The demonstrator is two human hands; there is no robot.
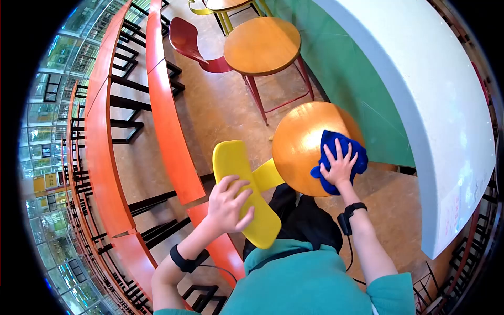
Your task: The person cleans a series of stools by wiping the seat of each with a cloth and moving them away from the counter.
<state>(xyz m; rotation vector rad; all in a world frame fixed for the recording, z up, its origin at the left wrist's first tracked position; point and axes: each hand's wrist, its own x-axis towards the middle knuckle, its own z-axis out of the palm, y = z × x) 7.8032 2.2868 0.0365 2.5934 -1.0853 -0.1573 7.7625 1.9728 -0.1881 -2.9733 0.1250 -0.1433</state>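
Person's R hand (338,165), fingers spread, flat on blue cloth (362,161) atop round wood table (295,144).
L hand (227,208), fingers apart & curved, at back of yellow chair (263,216), can't tell if touching; red chair (185,40) & 2nd table (262,44) ahead, white counter (441,84) on R, orange bench (168,121) on L.

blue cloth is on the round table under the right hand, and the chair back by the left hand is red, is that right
Not quite: the chair back by the left hand is yellow, not red, as the head view shows. The blue cloth is on the round table under the right hand, as you say.
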